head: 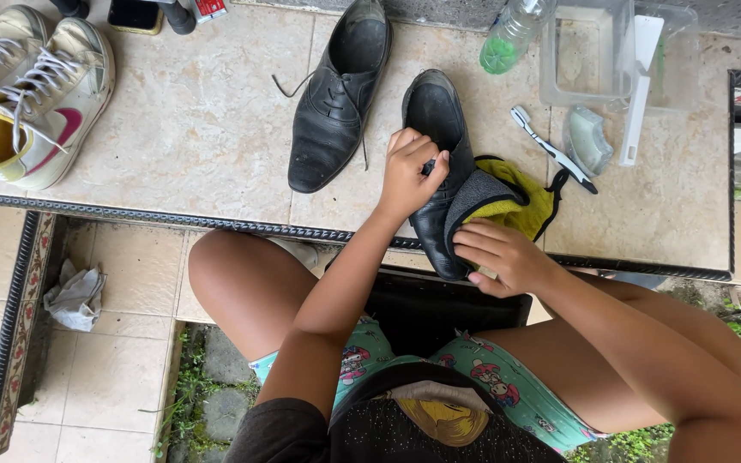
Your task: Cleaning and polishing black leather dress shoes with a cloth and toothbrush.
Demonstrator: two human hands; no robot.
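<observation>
Black leather shoe [436,129] sits on the tiled ledge [199,129], toe pointing away from me; my left hand [411,171] is clamped on its upper, fingers curled over the opening. My right hand [499,255] is closed around a grey-and-yellow cloth [508,201], pressing it against the shoe's right side near the heel. Second black shoe [334,99] lies just left, toothbrush [552,150] to the right, both untouched.
</observation>
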